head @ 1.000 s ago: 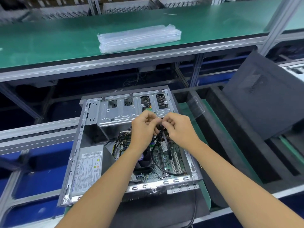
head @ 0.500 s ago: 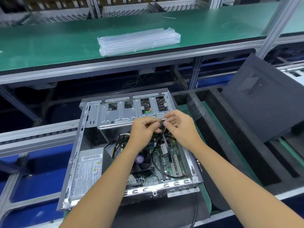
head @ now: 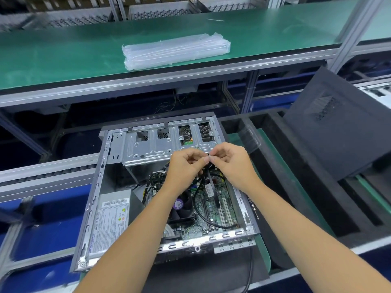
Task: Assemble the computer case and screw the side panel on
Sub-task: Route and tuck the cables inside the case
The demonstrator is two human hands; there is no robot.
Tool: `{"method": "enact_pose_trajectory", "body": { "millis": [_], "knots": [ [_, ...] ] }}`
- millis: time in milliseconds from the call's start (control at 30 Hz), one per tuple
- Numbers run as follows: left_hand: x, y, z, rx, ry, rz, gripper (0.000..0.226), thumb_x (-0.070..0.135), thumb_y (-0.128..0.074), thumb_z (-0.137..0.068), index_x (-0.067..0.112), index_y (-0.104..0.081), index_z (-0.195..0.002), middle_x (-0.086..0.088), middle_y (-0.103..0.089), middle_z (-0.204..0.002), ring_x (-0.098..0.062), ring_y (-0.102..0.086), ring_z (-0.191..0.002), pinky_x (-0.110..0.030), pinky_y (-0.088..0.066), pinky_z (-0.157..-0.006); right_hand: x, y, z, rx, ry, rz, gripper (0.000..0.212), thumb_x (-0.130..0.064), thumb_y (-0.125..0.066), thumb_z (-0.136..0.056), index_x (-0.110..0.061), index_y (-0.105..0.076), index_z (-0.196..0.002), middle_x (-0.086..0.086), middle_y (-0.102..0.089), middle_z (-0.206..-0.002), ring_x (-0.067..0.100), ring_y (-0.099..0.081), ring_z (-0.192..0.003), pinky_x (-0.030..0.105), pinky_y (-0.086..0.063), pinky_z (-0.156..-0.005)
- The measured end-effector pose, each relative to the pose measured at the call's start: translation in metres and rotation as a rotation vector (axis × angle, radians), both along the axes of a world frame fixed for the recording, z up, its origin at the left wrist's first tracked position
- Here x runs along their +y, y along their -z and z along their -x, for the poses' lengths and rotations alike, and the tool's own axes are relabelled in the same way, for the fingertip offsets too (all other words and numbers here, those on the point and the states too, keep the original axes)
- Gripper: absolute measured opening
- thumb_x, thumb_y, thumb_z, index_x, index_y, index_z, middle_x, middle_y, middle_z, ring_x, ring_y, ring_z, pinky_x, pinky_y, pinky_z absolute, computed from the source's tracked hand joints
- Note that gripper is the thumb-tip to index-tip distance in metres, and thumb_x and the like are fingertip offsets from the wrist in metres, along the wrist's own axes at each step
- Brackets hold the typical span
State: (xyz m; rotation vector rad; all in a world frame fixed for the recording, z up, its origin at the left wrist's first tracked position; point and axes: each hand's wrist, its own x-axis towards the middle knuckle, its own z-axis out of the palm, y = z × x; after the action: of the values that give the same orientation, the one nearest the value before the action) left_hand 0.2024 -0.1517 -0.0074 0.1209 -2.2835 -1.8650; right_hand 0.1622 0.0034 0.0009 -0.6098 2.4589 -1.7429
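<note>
STATE: left hand (head: 186, 166) and right hand (head: 230, 161) fingers pinched a small cable tie (head: 209, 161) on black cables (head: 203, 204) | RISK: loose cables could snag side panel (head: 336, 132) over open case (head: 99, 187).

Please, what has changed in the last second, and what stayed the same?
Both hands, left hand and right hand, moved a little away from the person, toward the drive cage, and kept pinching the black cable bundle between them. Nothing was let go. The open computer case, the side panel and the plastic bags stayed in place.
</note>
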Motion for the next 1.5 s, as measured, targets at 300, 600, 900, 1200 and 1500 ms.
{"method": "enact_pose_trajectory", "body": {
  "millis": [300, 600, 900, 1200, 1500],
  "knots": [
    [0.0, 0.0, 0.002, -0.041, -0.013, -0.046, 0.017, 0.002, -0.072, -0.079, 0.015, -0.061, -0.082, 0.002, -0.063, -0.058, -0.013, -0.06, -0.049, -0.022, -0.049, -0.048, 0.003, -0.004, 0.002, -0.032, -0.074, -0.017, 0.007, -0.003, -0.072, -0.087, -0.01, -0.071, -0.088, 0.002, -0.071, -0.085, 0.011, -0.066, -0.078, 0.02, -0.053, -0.074],
    [0.0, 0.003, 0.003, 0.021, -0.007, 0.002, 0.021, 0.004, -0.07, -0.082, 0.025, -0.067, -0.081, 0.003, -0.069, -0.066, -0.013, -0.062, -0.054, -0.025, -0.052, -0.053, -0.002, -0.008, 0.0, -0.052, -0.012, 0.034, 0.013, 0.004, -0.07, -0.086, -0.009, -0.072, -0.085, 0.001, -0.069, -0.083, 0.005, -0.065, -0.07, 0.021, -0.055, -0.071],
    [0.0, 0.004, 0.004, 0.127, 0.029, 0.213, 0.016, 0.014, -0.069, -0.084, 0.029, -0.069, -0.082, 0.012, -0.067, -0.066, -0.009, -0.061, -0.056, -0.026, -0.052, -0.057, -0.003, -0.006, 0.001, -0.075, 0.042, 0.03, 0.023, 0.008, -0.061, -0.09, -0.013, -0.064, -0.08, 0.001, -0.065, -0.073, 0.007, -0.063, -0.057, 0.022, -0.055, -0.064],
    [-0.003, 0.009, 0.007, 0.113, 0.07, 0.363, 0.014, 0.011, -0.068, -0.081, 0.021, -0.063, -0.073, 0.01, -0.062, -0.068, -0.006, -0.051, -0.056, -0.016, -0.043, -0.054, -0.002, 0.0, 0.004, -0.11, 0.125, 0.133, 0.027, 0.005, -0.035, -0.1, -0.014, -0.049, -0.086, 0.003, -0.056, -0.074, 0.014, -0.064, -0.063, 0.027, -0.056, -0.063],
    [-0.006, 0.012, 0.008, 0.085, 0.126, 0.567, 0.008, 0.021, -0.06, -0.079, 0.025, -0.058, -0.072, 0.011, -0.057, -0.068, -0.006, -0.05, -0.061, -0.022, -0.042, -0.055, -0.001, 0.005, 0.005, -0.167, 0.126, 0.208, 0.025, 0.004, -0.032, -0.101, -0.012, -0.045, -0.089, 0.006, -0.055, -0.078, 0.018, -0.061, -0.066, 0.027, -0.051, -0.064]
  ]
}}
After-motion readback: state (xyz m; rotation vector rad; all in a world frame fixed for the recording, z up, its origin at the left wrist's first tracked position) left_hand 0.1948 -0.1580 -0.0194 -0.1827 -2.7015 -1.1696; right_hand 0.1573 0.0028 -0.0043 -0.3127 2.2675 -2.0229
